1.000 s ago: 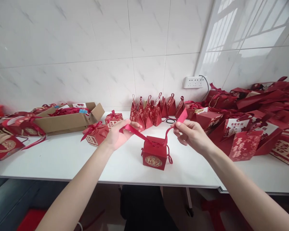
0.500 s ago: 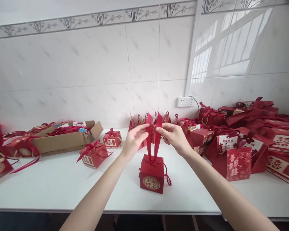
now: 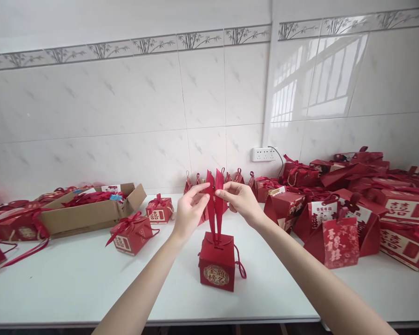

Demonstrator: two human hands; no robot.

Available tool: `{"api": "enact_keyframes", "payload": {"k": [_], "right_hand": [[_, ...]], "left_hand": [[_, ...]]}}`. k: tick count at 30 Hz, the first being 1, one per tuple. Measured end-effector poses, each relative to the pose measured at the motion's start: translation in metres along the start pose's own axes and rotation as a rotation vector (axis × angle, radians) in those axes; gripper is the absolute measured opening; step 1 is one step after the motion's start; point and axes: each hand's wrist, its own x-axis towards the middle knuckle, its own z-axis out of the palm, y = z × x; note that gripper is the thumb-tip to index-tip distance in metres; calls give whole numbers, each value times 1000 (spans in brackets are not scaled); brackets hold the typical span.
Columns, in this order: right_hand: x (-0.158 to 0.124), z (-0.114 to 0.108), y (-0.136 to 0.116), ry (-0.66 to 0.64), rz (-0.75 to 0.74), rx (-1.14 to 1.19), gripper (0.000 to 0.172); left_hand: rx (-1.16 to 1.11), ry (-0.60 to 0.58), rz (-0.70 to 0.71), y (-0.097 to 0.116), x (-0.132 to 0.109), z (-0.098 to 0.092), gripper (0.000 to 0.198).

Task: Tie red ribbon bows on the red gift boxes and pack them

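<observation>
A small red gift box [image 3: 217, 263] with a gold emblem stands on the white table [image 3: 73, 284] in front of me. Two ends of a red ribbon [image 3: 214, 209] rise straight up from its top, held side by side. My left hand [image 3: 189, 211] pinches the left ribbon end with thumb and forefinger. My right hand [image 3: 240, 200] pinches the right end, and the two hands almost touch above the box.
Two ribbon-tied red boxes [image 3: 131, 232] sit to the left beside an open cardboard carton [image 3: 91, 211] of ribbons. Folded red bags [image 3: 335, 242] pile up along the right. More small red bags stand against the tiled wall under a socket [image 3: 263, 154].
My hands drew the two ribbon ends from spread apart to upright and together over the box. The camera tilted upward, so more wall shows now.
</observation>
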Motion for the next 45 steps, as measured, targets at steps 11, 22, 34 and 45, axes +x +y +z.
{"api": "enact_keyframes", "payload": {"k": [11, 22, 34, 45], "right_hand": [[-54, -92, 11, -442, 405, -135, 75], [-75, -38, 72, -523, 573, -471, 46], [-85, -42, 72, -488, 624, -150, 45], [-81, -47, 63, -532, 623, -372, 46]], "left_hand": [[869, 95, -239, -21, -17, -80, 37], [403, -693, -513, -65, -49, -45, 45], [85, -633, -626, -68, -85, -49, 47], [32, -533, -565, -62, -101, -50, 50]]}}
